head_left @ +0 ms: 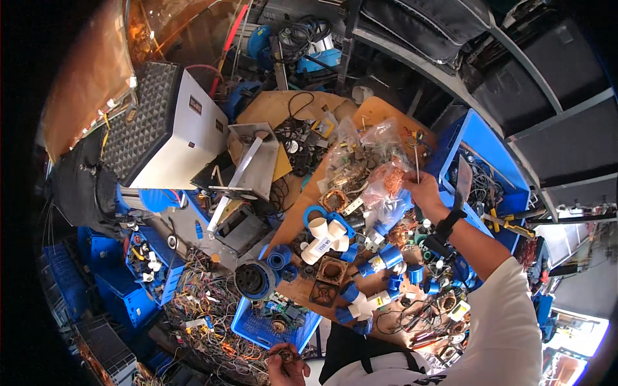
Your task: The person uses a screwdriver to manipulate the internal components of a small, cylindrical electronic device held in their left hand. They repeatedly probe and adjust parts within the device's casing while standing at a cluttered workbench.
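My right hand (421, 192) reaches over the cluttered wooden board (296, 219), its fingers closed on a thin metal rod (417, 161), beside a clear bag of copper wire (391, 181). My left hand (283, 363), low in the view, grips a small round brownish part (285, 356). Between them lie white pipe fittings (322, 243), blue fittings (380, 260), square brown metal parts (331, 270) and several loose wires. More clear bags (344, 154) with small parts sit at the board's back.
Blue crates stand at the right (450, 141), below the board (248, 318) and at the left (116, 296). A white case (187, 128), an open metal housing (251, 161) and a heap of tangled cables (199, 302) surround the board. Metal framing (528, 77) rises at the upper right.
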`<move>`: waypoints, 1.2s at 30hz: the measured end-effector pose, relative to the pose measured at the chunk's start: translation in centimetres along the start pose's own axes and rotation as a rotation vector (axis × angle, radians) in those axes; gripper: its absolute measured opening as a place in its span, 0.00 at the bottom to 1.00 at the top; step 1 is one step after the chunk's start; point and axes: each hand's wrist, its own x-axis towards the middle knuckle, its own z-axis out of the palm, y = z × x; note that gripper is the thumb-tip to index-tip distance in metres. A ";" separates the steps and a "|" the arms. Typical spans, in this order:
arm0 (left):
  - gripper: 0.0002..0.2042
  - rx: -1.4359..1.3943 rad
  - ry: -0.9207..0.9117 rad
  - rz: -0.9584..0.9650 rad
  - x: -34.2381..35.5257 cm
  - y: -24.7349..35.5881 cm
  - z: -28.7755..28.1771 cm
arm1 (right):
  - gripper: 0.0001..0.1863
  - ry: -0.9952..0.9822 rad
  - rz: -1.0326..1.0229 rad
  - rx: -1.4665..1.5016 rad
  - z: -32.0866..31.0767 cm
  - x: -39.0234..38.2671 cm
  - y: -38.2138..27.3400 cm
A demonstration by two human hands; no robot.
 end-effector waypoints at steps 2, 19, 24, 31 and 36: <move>0.15 0.010 -0.025 -0.006 -0.1 0.1 0.5 | 0.10 0.005 -0.010 0.061 0.1 -0.7 -0.2; 0.22 0.110 -0.776 0.158 -8.6 -0.5 13.3 | 0.05 -0.347 -0.507 0.183 -9.0 -28.4 -11.7; 0.22 0.200 -0.949 0.278 -16.9 -4.3 16.2 | 0.10 -0.349 -0.604 0.305 -15.1 -37.5 -11.3; 0.24 0.271 -1.156 0.380 -28.0 -11.7 16.7 | 0.06 -0.194 -0.673 0.552 -24.2 -47.2 -6.2; 0.24 0.352 -1.232 0.522 -33.9 -17.0 15.6 | 0.05 -0.176 -0.723 0.643 -29.9 -52.7 -2.7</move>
